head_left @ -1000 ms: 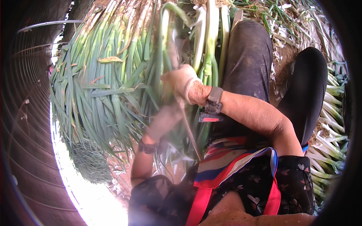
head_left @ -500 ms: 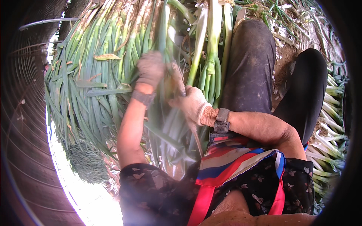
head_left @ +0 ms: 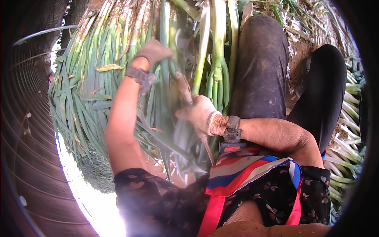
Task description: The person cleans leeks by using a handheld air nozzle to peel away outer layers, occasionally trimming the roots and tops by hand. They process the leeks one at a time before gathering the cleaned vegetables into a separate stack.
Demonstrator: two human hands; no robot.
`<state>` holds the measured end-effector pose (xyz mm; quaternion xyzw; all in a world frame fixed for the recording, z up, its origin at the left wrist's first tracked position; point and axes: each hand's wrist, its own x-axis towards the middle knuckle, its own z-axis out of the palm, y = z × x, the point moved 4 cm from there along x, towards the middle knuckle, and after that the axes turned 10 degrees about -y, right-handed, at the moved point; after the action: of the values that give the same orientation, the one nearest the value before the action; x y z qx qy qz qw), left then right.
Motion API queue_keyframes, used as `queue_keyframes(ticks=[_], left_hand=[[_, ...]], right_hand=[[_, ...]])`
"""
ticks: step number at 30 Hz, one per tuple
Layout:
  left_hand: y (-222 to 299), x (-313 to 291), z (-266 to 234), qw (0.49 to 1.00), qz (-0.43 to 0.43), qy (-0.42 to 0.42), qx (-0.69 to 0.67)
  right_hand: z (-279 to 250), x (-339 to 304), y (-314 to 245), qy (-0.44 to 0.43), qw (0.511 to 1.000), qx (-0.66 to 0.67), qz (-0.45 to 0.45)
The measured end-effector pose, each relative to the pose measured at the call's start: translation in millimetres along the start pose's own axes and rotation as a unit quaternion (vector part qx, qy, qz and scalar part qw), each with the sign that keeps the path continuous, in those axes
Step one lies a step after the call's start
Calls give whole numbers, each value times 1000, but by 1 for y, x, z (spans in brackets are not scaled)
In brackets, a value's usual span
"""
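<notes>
Green onions [head_left: 98, 75] fill the upper left, laid side by side, likely for easy picking. Just left of upper centre, the gloved left hand [head_left: 154, 52] is over them; blur hides whether its fingers grip. At centre, the gloved right hand [head_left: 201, 113] grasps a slim rod [head_left: 184, 87], apparently steadying its slant.

Wall [head_left: 31, 158] — dark, ribbed, at left; pale bar [head_left: 43, 34] across upper part; bright light [head_left: 89, 205] alongside. Floor [head_left: 298, 61] — brown soil, dry scraps [head_left: 312, 24].
</notes>
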<state>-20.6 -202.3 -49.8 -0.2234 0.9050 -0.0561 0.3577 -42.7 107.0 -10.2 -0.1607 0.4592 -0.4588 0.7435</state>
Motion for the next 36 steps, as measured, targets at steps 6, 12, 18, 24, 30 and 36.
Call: queue_keyframes(ticks=[6, 12, 18, 24, 30, 36], left_hand=[[23, 16, -32, 993, -20, -20, 113], [-28, -32, -166, 795, 130, 335, -488], [9, -44, -89, 896, 47, 126, -424], [54, -67, 24, 937, -41, 291, -188], [77, -81, 7, 775, -64, 39, -628], [92, -60, 29, 735, 5, -6, -679]], right_hand=[[-12, 4, 9, 7, 997, -80, -3], [-10, 3, 1, -15, 996, -83, 32], [-19, -4, 1, 25, 997, 65, 20], [11, -2, 18, -50, 996, -69, -31], [-25, 24, -52, 52, 993, 102, 26], [-34, 25, -25, 87, 996, 23, 7]])
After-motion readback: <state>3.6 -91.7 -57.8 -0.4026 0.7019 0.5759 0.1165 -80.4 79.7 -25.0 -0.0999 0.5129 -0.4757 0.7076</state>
